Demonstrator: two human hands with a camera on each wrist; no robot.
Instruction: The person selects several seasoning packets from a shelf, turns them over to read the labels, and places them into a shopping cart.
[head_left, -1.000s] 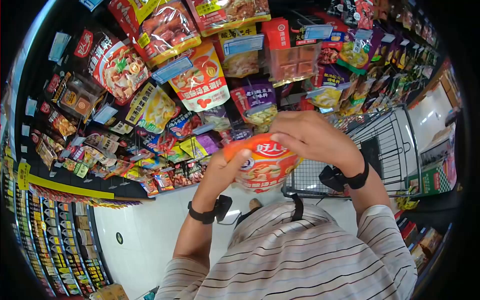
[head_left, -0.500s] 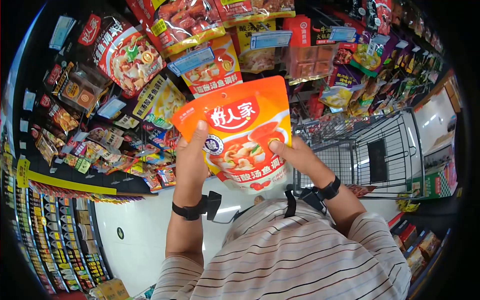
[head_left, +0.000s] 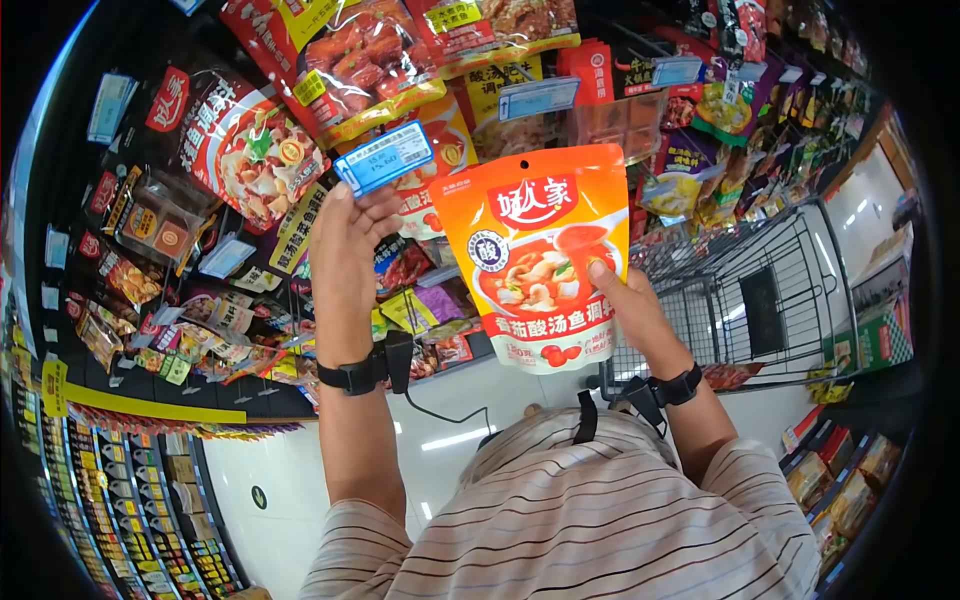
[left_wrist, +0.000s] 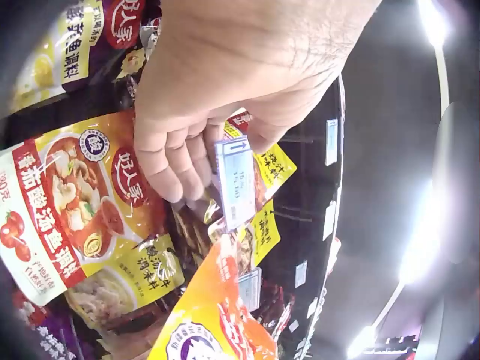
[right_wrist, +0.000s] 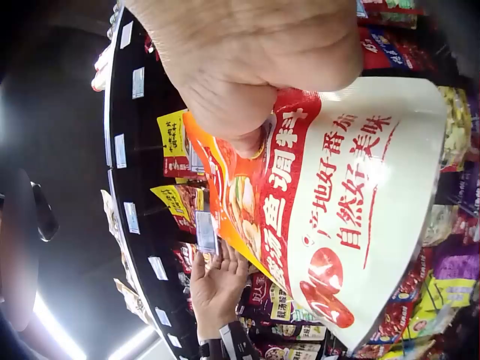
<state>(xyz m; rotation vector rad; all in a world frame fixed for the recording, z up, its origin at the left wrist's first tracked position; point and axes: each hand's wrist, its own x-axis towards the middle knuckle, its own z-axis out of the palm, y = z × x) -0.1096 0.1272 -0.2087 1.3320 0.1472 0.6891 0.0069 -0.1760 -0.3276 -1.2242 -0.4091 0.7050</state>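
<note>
My right hand [head_left: 638, 308] grips an orange and white seasoning pouch [head_left: 520, 215] by its right side, thumb across the front and fingers behind. The pouch is upright, its printed front and top hang hole facing me. In the right wrist view the thumb presses into the pouch [right_wrist: 375, 187]. My left hand [head_left: 345, 255] is raised at the shelf, fingers loosely extended just under a blue and white price tag [head_left: 383, 158], thumb tip at its lower corner. The left wrist view shows this tag [left_wrist: 237, 182] between thumb and fingers. A matching pouch [left_wrist: 82, 202] hangs behind.
Hanging seasoning packets, such as a large red pouch [head_left: 370, 60], crowd the rack ahead. To the right stands a wire shopping cart [head_left: 800, 290]. A yellow shelf strip [head_left: 150, 405] runs along the lower left, above the pale tiled floor [head_left: 290, 470].
Both hands first held the pouch, which was turned upright to face me and moved right. My left hand let go of it and went up left to the price tag; my right hand kept its hold.
</note>
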